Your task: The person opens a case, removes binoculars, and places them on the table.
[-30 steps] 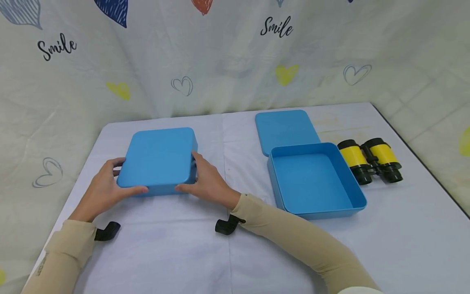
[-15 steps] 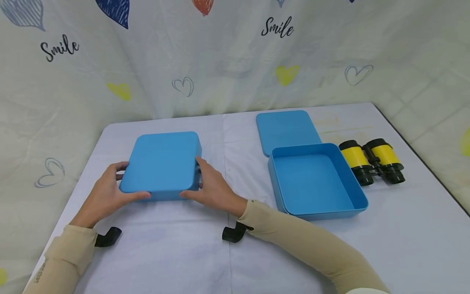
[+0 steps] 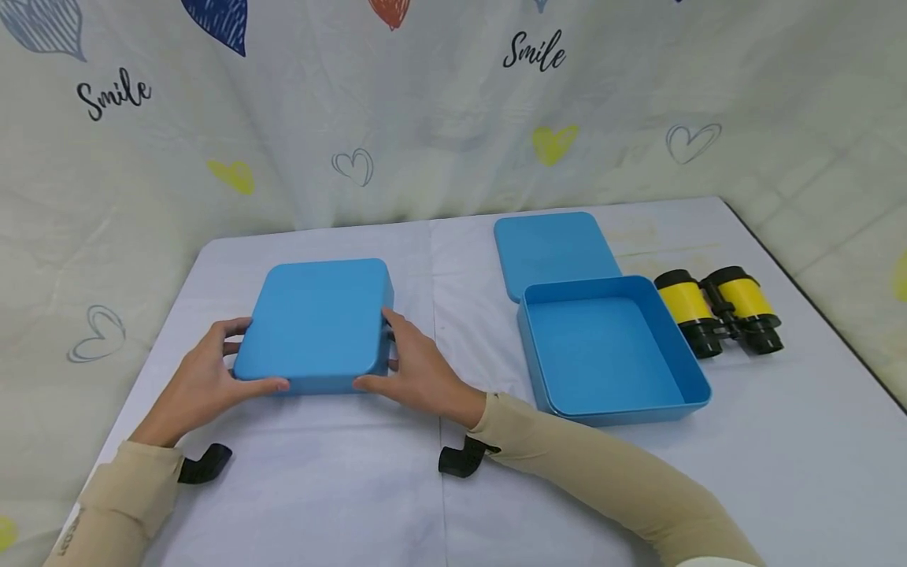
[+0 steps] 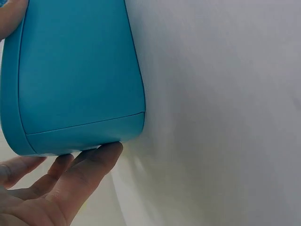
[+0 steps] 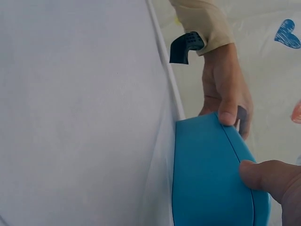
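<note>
Left hand (image 3: 201, 383) and right hand (image 3: 428, 374) are gripping the lidded blue box (image 3: 315, 323) from opposite sides, thumbs (image 3: 265, 387) pressing its near edge; it's sitting left of centre on the tabletop (image 3: 340, 504). Over at frame right, an open box (image 3: 609, 346) is standing beside yellow-and-black binoculars (image 3: 683, 302), a flat lid (image 3: 556, 248) lying just behind.

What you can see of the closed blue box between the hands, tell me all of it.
The closed box is blue, shallow and rectangular with rounded corners, smooth like plastic. Its lid is on, a thin seam marking its edge; another seam crosses one side. It sits lid up toward the left of the white cloth, apparently flat. The left hand grips its left end, the right hand its right. Its inside is hidden.
</note>
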A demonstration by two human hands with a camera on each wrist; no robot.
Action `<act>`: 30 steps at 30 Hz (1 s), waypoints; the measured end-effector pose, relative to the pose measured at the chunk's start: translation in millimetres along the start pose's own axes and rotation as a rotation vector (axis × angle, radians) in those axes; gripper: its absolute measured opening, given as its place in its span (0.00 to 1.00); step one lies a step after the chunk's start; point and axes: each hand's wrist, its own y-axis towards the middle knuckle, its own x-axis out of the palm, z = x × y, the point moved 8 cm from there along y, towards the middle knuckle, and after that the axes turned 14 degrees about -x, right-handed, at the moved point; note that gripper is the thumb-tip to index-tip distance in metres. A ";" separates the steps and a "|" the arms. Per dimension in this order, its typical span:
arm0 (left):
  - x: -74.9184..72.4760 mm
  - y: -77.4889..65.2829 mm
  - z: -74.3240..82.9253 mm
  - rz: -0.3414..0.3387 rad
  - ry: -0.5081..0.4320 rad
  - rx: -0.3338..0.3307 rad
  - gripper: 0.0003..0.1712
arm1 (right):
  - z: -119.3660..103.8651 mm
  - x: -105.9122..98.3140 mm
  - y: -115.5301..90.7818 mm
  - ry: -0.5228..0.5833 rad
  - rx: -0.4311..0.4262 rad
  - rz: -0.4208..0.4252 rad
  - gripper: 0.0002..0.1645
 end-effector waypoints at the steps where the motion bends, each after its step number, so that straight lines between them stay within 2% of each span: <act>1: 0.3 -0.8 0.0 -0.005 -0.004 0.002 0.71 | -0.4 -0.1 -1.0 0.002 -0.001 0.000 0.65; 12: 4.9 -10.0 3.2 -0.028 -0.035 0.028 0.68 | -1.4 -3.0 -13.5 0.020 0.003 0.005 0.65; 30: 9.7 -21.8 6.9 -0.034 -0.014 0.033 0.66 | -3.7 -4.2 -29.1 0.039 -0.025 -0.014 0.64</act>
